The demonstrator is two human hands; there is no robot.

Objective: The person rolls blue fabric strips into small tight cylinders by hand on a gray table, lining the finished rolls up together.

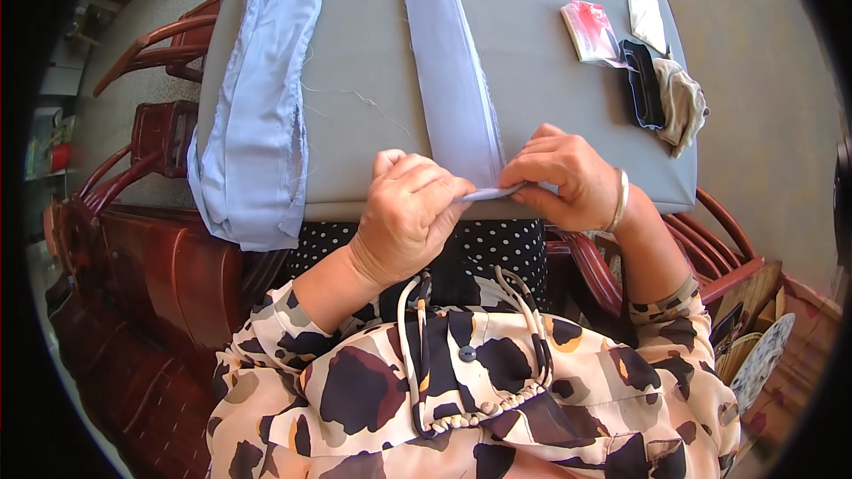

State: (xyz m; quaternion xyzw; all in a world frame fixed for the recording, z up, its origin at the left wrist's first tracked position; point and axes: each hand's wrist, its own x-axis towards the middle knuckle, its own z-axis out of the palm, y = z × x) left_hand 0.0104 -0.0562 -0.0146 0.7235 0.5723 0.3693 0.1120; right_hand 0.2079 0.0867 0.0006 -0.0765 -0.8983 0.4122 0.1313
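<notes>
A long pale blue-grey fabric strip (pixel 448 62) runs down the table toward me, its near end at the table's front edge. My left hand (pixel 406 204) pinches the left corner of that end between thumb and fingers. At the right corner, my right hand (pixel 564 176), with a light bangle on the wrist, pinches the same end. Between the hands the edge looks folded over into a narrow band. To the left lies a crumpled pile of pale blue fabric (pixel 266 106) with frayed edges, partly hanging over the front edge.
The grey-covered table (pixel 364 53) carries loose threads. At its right lie a red-and-white packet (pixel 590 33), a white packet (pixel 646 11), a black open case (pixel 641 84) and a beige cloth (pixel 682 106). Dark red wooden chairs (pixel 164 142) stand around; a cardboard box (pixel 803 337) is at lower right.
</notes>
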